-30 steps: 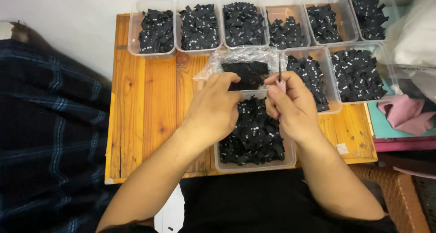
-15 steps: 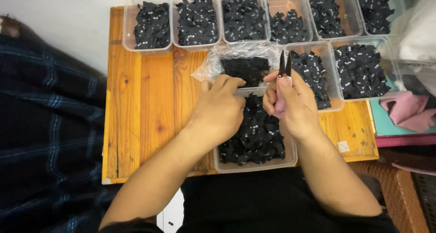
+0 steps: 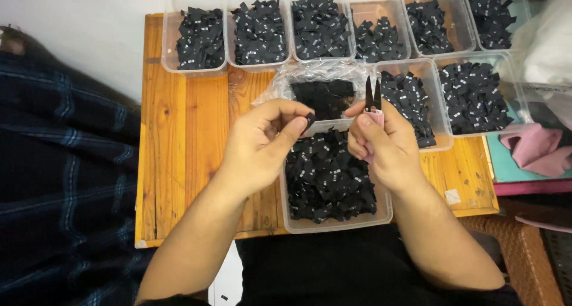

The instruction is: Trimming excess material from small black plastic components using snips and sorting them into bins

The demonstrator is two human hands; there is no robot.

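My left hand (image 3: 262, 142) pinches a small black fabric label (image 3: 309, 119) between thumb and fingers, above the near clear tub (image 3: 336, 224) filled with black labels. My right hand (image 3: 378, 142) is closed around small thread snips (image 3: 373, 95) with their black blades pointing up and away from me. Between and just beyond the hands lies a clear plastic bag (image 3: 298, 79) holding a stack of black labels (image 3: 325, 97).
Several clear tubs of black labels line the far edge of the wooden table (image 3: 185, 139), among them one at far left (image 3: 196, 38) and one at right (image 3: 473, 94). Dark plaid cloth (image 3: 59, 181) lies left. Pink fabric (image 3: 536, 151) sits at right.
My left hand has lifted off the label strip and drawn left with one small label pinched. The right hand has raised the snips upright. The hands have moved apart.
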